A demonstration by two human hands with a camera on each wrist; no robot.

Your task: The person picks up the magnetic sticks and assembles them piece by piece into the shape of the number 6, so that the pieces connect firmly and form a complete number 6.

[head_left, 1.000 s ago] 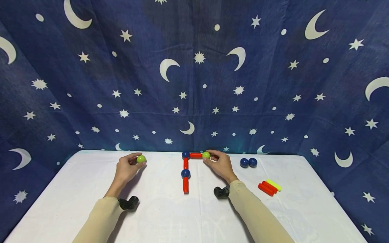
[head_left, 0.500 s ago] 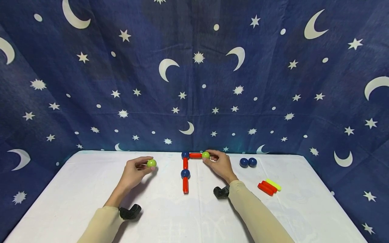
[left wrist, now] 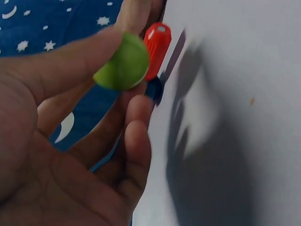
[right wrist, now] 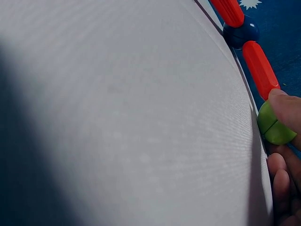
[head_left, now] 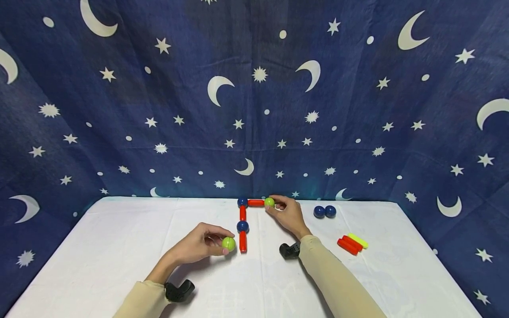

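Observation:
My left hand [head_left: 203,243] pinches a green ball [head_left: 228,244] between thumb and fingers, close to the left of the near end of a red rod [head_left: 243,242]. That rod joins a blue ball [head_left: 242,226], from which a second red rod [head_left: 243,213] runs back to another blue ball [head_left: 243,202]. A third red rod [head_left: 256,203] extends right from there to a second green ball [head_left: 269,202]. My right hand [head_left: 289,215] pinches this ball at the rod's end; the right wrist view shows the thumb [right wrist: 287,110] over it.
Two blue balls [head_left: 324,212] sit side by side at the right. Nearer lie two red rods [head_left: 350,245] beside a yellow rod [head_left: 358,240]. A dark cloth [head_left: 254,97] with moons and stars hangs behind the white table [head_left: 254,287].
My left hand has carried its green ball right and nearer, from the left side of the table to beside the near red rod. The right hand stays at its green ball.

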